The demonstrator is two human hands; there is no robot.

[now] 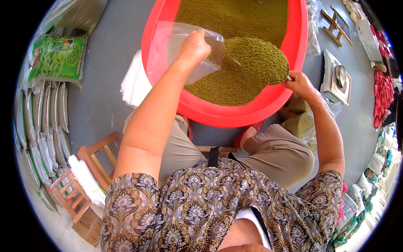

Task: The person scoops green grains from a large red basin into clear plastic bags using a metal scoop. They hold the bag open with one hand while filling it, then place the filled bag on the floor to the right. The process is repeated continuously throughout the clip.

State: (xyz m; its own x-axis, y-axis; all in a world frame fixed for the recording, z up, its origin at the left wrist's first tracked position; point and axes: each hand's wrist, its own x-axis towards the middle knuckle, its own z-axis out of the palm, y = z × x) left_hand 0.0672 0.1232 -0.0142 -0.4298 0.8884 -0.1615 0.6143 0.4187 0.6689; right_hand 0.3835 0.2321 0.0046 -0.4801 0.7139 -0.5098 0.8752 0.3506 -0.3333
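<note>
A large red plastic tub (pixel 220 118) of green mung beans (pixel 233 12) stands before me. My left hand (pixel 195 47) grips the rim of a clear plastic bag (pixel 179 34), held over the tub's left part with its mouth towards the right. My right hand (pixel 300 83) is closed on the short handle of a scoop, whose bowl is hidden under a heaped load of mung beans (pixel 256 60). The heap reaches up to the bag's mouth; whether beans are passing into the bag I cannot tell.
White plastic bags (pixel 135 82) lie left of the tub. A digital scale (pixel 337 78) with a metal piece on it stands at the right, near filled clear bags (pixel 297 123). Stacked sacks (pixel 44 110), a green printed bag (pixel 58 60) and wooden chairs (pixel 94 151) are at the left.
</note>
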